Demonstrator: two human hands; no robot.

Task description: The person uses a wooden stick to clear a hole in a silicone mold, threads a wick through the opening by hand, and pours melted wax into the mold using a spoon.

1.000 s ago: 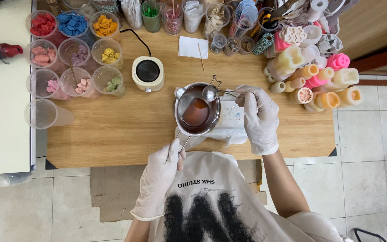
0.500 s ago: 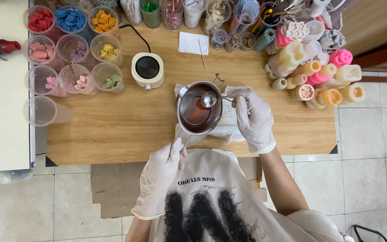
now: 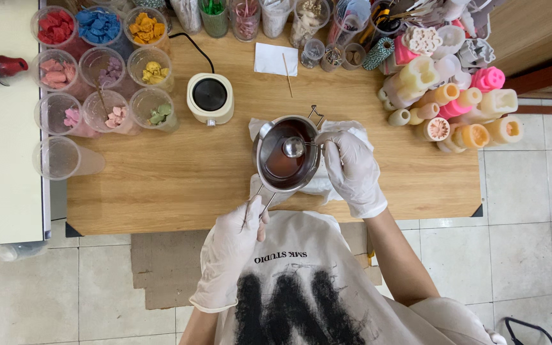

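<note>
**Stirring a pot of reddish liquid at a wooden table**

A small metal pot (image 3: 287, 155) holding reddish-brown liquid sits over a crumpled white cloth (image 3: 346, 131) near the front edge of the wooden table (image 3: 161, 185), just in front of the person. Its thin wire handle runs back toward the table edge, where the gloved left hand (image 3: 234, 246) has its fingers closed around the end of it. The gloved right hand (image 3: 352, 169) is beside the pot on the right, fingers pinched on the handle of a metal spoon (image 3: 294, 147) whose round bowl lies over the liquid.

Just behind the pot to the left stands a small white hot plate (image 3: 210, 97) with a black round top and a black cord leading away. A white paper slip (image 3: 275, 59) with a thin wooden stick lies behind the pot.

At the left end of the table are clear plastic cups (image 3: 100, 61) holding red, blue, orange, pink, purple and yellow chunks. At the right end is a heap of candles and moulds (image 3: 455, 102) in cream, orange and pink. Jars and containers line the back edge. The floor below is light tile, with a flat piece of cardboard (image 3: 161, 268) beneath the person.
</note>
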